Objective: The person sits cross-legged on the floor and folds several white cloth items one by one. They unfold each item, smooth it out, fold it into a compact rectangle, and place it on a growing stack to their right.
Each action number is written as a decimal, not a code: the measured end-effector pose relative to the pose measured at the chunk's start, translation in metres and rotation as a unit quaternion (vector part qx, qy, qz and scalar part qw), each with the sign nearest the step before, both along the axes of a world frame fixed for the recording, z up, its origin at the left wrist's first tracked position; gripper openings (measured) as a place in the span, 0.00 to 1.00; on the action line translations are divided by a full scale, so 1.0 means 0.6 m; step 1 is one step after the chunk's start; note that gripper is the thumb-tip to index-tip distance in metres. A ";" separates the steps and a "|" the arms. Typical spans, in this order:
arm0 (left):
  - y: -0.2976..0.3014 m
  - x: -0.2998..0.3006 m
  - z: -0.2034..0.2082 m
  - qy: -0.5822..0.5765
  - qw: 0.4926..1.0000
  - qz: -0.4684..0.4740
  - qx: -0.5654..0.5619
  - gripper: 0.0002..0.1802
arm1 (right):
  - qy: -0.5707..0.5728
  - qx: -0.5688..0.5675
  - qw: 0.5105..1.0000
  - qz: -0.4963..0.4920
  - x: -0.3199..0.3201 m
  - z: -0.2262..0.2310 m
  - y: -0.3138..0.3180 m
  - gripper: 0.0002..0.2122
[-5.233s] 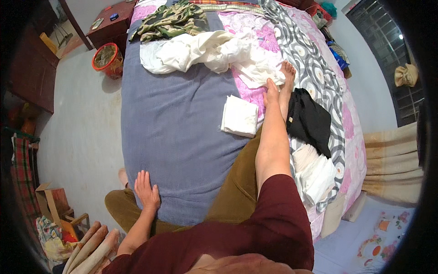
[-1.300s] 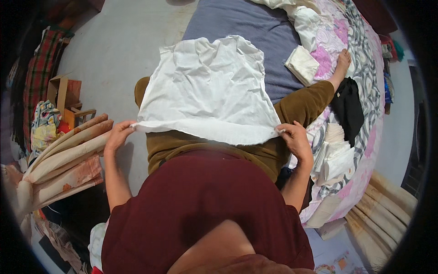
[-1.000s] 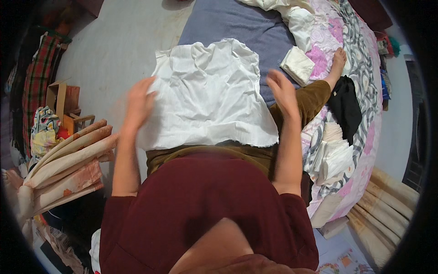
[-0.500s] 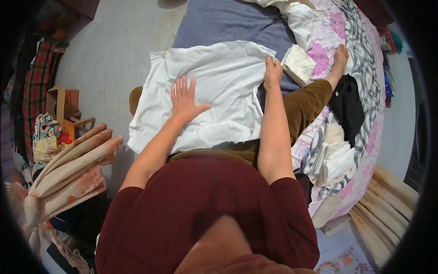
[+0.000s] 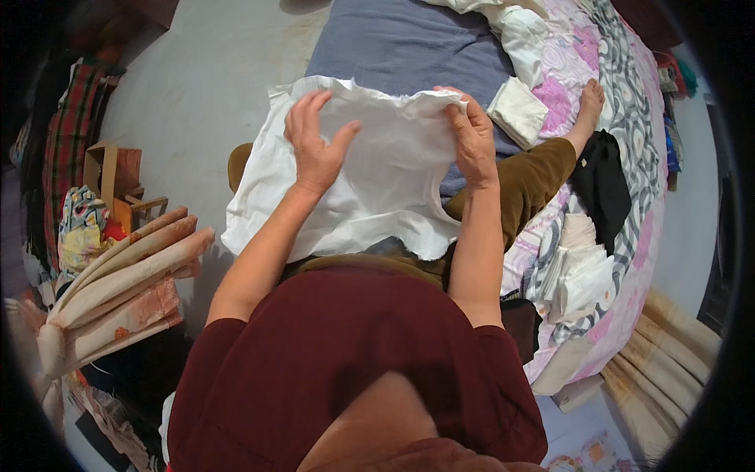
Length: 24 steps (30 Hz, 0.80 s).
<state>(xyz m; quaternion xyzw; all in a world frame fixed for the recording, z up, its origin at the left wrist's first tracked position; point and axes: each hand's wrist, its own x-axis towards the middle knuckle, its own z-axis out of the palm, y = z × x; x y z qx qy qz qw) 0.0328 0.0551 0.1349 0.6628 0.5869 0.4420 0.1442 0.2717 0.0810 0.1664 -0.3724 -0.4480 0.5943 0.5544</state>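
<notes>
A white cloth [image 5: 385, 173] lies spread over my lap, its far edge lifted off my legs. My right hand [image 5: 474, 141] grips its far right corner between thumb and fingers. Over the far left part of the cloth is my left hand [image 5: 314, 145], fingers curved and thumb held apart, with nothing between them. Whether the left fingertips touch the cloth's far edge is hard to tell. Just right of my right hand sits a folded white cloth [image 5: 519, 112] on the bed.
A blue-grey blanket [image 5: 393, 51] covers the near bed; a patterned pink sheet [image 5: 586, 43] lies beyond it. To the right are a black garment [image 5: 602, 185] and a pile of folded white cloths [image 5: 580, 275]. Gathered curtains [image 5: 126, 291] hang at left, by a wooden chair [image 5: 138, 206].
My left hand has risen from lying flat on the cloth and moved toward its far edge. My right hand has pulled the corner up and slightly nearer, so the cloth's middle sags.
</notes>
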 end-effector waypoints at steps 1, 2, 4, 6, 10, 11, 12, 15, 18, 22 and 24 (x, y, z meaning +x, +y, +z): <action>0.007 0.006 0.043 0.031 0.997 -0.020 0.071 0.33 | -0.013 0.016 1.000 0.006 -0.006 0.007 -0.006 0.11; 0.013 0.013 0.081 0.045 0.993 -0.060 0.090 0.30 | -0.034 0.021 0.999 0.018 -0.011 0.018 -0.012 0.10; 0.023 0.028 0.132 0.068 0.979 -0.143 0.129 0.23 | -0.051 0.022 0.998 0.031 -0.021 0.030 -0.023 0.10; 0.022 0.030 0.145 -0.075 0.979 -0.189 -0.016 0.15 | -0.076 0.022 0.995 0.054 -0.021 0.039 -0.036 0.08; 0.015 0.035 0.146 -0.349 0.905 -0.199 -0.139 0.07 | -0.102 0.049 0.993 0.039 -0.026 0.074 -0.057 0.07; 0.012 0.034 0.143 -0.415 0.871 -0.204 -0.165 0.08 | -0.081 0.037 0.995 0.049 -0.032 0.084 -0.061 0.07; 0.009 0.031 0.139 -0.437 0.854 -0.201 -0.197 0.09 | -0.061 0.023 0.996 0.058 -0.037 0.089 -0.065 0.07; 0.002 0.028 0.139 -0.464 0.828 -0.219 -0.227 0.14 | -0.045 0.036 0.997 0.056 -0.049 0.087 -0.071 0.08; -0.002 0.014 0.156 -0.514 0.762 -0.263 -0.292 0.21 | -0.041 0.021 0.997 0.064 -0.053 0.094 -0.079 0.09; -0.010 -0.002 0.179 -0.513 0.739 -0.314 -0.306 0.25 | -0.042 0.024 0.997 0.057 -0.052 0.096 -0.087 0.09; -0.019 -0.005 0.194 -0.465 0.782 -0.301 -0.285 0.23 | -0.039 0.029 0.997 0.063 -0.052 0.097 -0.089 0.09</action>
